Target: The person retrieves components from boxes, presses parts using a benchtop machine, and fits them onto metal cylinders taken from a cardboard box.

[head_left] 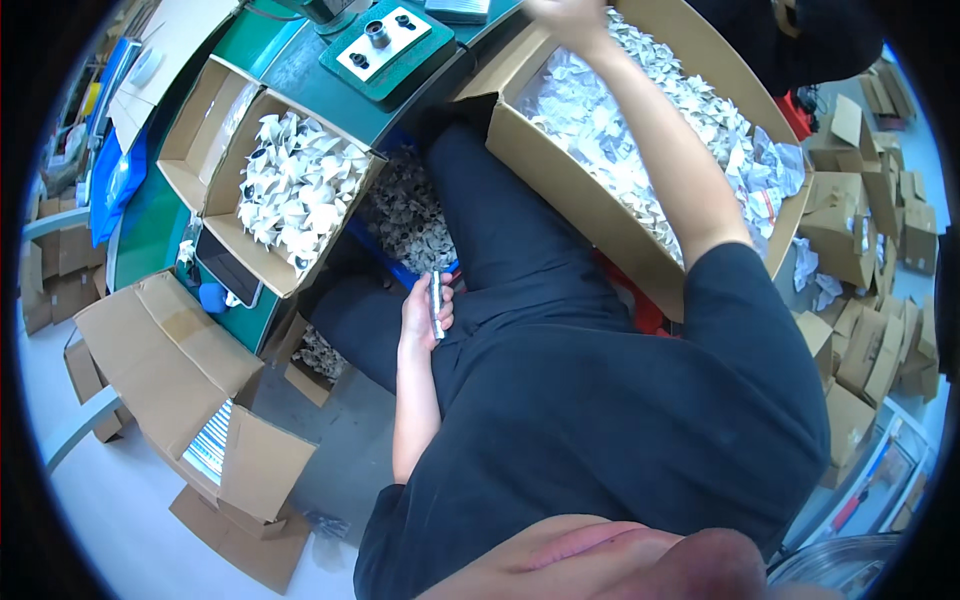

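Observation:
My left hand [422,318] rests by my lap, its fingers closed around a slim, pale strip with a dark edge [437,305]; its exact kind does not show. My right arm reaches forward over a large cardboard box [566,153] of white, fin-shaped small parts [675,85] and crumpled clear plastic. At the top edge, beyond that box's left corner, my right hand [568,22] is smeared and partly cut off, so its fingers cannot be made out. Nearest to it on the bench is a green-based fixture [395,45] with a pale metal plate and dark knobs.
An open carton [278,262] of similar white parts stands on the green bench [240,325]. A blue bin [372,238] of parts sits below. Nearby lie a phone-like dark device [228,266] and an open carton [165,335] of striped contents. Several cartons [840,225] pile up at right.

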The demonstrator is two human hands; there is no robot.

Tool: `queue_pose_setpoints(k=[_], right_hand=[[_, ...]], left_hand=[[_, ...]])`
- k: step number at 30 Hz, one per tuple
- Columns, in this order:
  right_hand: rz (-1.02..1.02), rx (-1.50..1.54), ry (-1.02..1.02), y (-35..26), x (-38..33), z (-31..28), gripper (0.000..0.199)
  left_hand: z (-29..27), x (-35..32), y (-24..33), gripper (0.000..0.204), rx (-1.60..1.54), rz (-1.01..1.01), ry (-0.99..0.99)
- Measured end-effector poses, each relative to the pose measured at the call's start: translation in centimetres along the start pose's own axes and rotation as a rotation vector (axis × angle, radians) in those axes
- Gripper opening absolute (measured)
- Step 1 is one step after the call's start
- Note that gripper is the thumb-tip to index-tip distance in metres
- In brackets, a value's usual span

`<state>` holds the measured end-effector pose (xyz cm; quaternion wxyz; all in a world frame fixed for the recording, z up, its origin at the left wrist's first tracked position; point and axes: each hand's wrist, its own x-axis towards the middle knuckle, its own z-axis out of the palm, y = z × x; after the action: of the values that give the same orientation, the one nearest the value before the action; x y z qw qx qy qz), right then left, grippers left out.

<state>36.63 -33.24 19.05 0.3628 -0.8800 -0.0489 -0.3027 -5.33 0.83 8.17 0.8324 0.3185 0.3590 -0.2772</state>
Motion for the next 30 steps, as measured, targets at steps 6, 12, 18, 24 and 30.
queue_pose_setpoints(k=[6, 12, 18, 24, 30], right_hand=[[-0.166, -0.535, -0.187, 13.9, -3.5, -6.1, 0.032], [-0.131, -0.685, -0.508, 16.1, -1.8, -5.4, 0.034], [0.096, -0.303, -0.186, 18.1, -0.8, -8.1, 0.026], [0.311, 0.769, -0.479, -4.1, 1.7, -6.6, 0.040], [0.372, 1.062, -0.775, -17.5, 0.8, 2.0, 0.026]], left_hand=[[-0.3, 0.5, 0.5, 0.041, -0.022, -0.018, -0.003], [-0.9, 0.9, 0.3, 0.041, -0.074, 0.005, -0.023], [-0.6, 0.9, 0.1, 0.040, -0.121, 0.042, 0.016], [-0.9, 0.8, 1.1, 0.040, -0.061, -0.006, 0.039], [-0.9, 1.5, 0.7, 0.039, -0.092, 0.002, 0.012]])
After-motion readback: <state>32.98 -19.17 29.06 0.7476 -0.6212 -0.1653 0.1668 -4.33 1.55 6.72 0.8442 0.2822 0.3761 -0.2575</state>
